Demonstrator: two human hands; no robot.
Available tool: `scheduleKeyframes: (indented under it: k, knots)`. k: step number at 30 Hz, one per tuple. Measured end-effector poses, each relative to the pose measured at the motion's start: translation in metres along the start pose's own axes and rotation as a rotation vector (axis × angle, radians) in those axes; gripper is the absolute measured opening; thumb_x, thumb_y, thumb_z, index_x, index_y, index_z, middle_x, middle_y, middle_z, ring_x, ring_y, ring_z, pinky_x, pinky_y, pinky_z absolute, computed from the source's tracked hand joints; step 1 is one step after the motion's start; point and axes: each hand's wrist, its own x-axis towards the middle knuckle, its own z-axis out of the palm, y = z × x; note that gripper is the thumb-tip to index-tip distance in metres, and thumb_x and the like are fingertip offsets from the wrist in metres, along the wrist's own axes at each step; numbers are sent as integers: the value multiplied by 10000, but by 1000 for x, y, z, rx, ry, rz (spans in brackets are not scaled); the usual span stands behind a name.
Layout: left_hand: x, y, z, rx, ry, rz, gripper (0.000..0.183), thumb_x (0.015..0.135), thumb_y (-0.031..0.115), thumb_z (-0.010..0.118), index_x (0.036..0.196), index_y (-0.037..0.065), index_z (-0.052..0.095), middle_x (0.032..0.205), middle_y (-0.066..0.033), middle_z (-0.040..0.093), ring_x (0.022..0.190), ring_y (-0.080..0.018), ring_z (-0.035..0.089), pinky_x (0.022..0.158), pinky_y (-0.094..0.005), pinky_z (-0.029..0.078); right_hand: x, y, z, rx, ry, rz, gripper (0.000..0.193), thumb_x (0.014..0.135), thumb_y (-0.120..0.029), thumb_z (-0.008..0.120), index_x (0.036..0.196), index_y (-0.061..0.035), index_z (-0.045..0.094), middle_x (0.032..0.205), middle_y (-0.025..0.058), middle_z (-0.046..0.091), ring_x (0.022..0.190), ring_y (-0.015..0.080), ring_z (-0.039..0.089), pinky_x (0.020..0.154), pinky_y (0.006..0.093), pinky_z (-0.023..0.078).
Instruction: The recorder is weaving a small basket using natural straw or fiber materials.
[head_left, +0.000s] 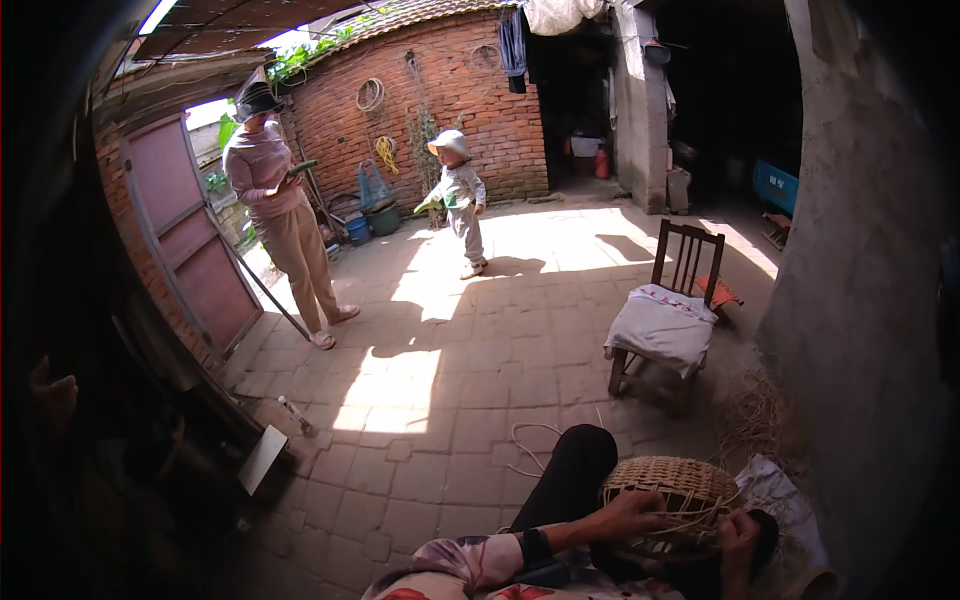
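A half-woven wicker basket (675,474) rests tilted by my knees at the lower right, its woven side away from me and loose strands along the near edge. My left hand (634,513) has its fingers closed on the strands at the basket's left part. On the other side, my right hand (738,538) is closed by the near right edge, seemingly round a strand too thin to make out well. Pale strands stretch between both hands. A dark band (535,546) circles my left wrist, below a floral sleeve.
Loose wicker strands (752,420) and pale cloth lie right of the basket, near a grey wall (860,270). A wooden chair (672,315) with a cloth stands ahead. Farther off, an adult (275,200) and a small child (460,195) each hold a long green vegetable.
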Motion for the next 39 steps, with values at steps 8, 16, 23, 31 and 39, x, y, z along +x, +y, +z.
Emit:
scheduleKeyframes:
  k: [8, 16, 23, 31, 39]
  knots:
    - [-9, 25, -75, -457, 669, -62, 122, 903, 71, 540, 1022, 79, 565, 748, 46, 525, 586, -10, 427, 510, -183, 346, 32, -60, -28, -192, 310, -290, 89, 878, -74, 587, 828, -3, 570, 754, 50, 570, 711, 135, 536, 683, 297, 442]
    - [-36, 176, -81, -308, 177, 265, 191, 789, 28, 637, 974, 20, 592, 710, 27, 542, 595, -49, 487, 515, -210, 349, 69, -171, 9, 162, -181, -521, 220, 940, -173, 603, 1098, -20, 615, 940, 64, 640, 913, 148, 614, 837, 282, 475]
    - [-26, 170, -60, -269, 214, 517, 124, 866, -17, 609, 988, -12, 589, 851, -58, 648, 676, -97, 624, 606, -225, 491, 21, -185, 24, 181, -364, -483, 211, 953, -174, 603, 1094, -23, 645, 857, 104, 665, 740, 180, 635, 640, 295, 472]
    - [13, 98, -19, -111, 29, 97, 306, 950, 56, 537, 1253, 26, 511, 950, -100, 712, 669, -126, 642, 604, -250, 528, 1, -127, -8, -240, -77, -269, 71, 823, -49, 689, 858, 8, 665, 727, 110, 627, 617, 222, 601, 589, 322, 467]
    - [26, 37, 19, 649, 51, 435, 706, 761, -3, 605, 1422, 119, 389, 938, -165, 637, 743, -368, 656, 604, -453, 517, 12, -78, 4, -361, -33, -161, 99, 805, -70, 649, 802, 29, 650, 654, 113, 625, 581, 129, 594, 548, 295, 459]
